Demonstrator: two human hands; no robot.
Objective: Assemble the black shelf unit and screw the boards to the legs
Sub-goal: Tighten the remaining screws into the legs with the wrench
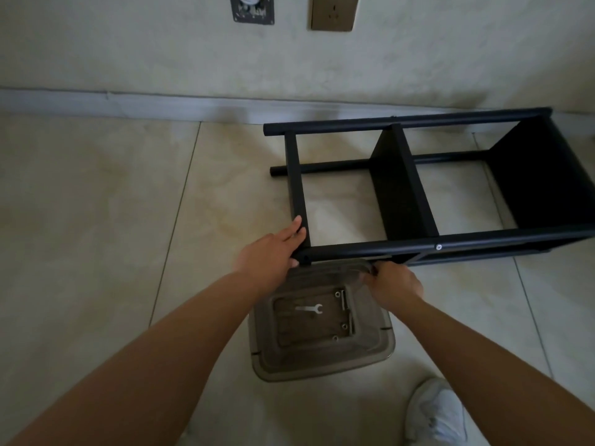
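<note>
The black shelf unit (418,185) lies on its side on the tiled floor, with its round legs running left to right and three boards standing between them. My left hand (273,249) holds the near left corner, fingers laid along the left board and thumb under the near leg (450,241). My right hand (392,281) is curled just below that leg and pinches a small dark thing that I cannot make out. A silver screw head (438,247) shows on the near leg.
A translucent grey plastic bin (322,326) stands on the floor under my hands, holding a small silver wrench (310,308) and several bolts (344,300). A white shoe (436,413) is at the lower right. The wall and skirting run behind the shelf.
</note>
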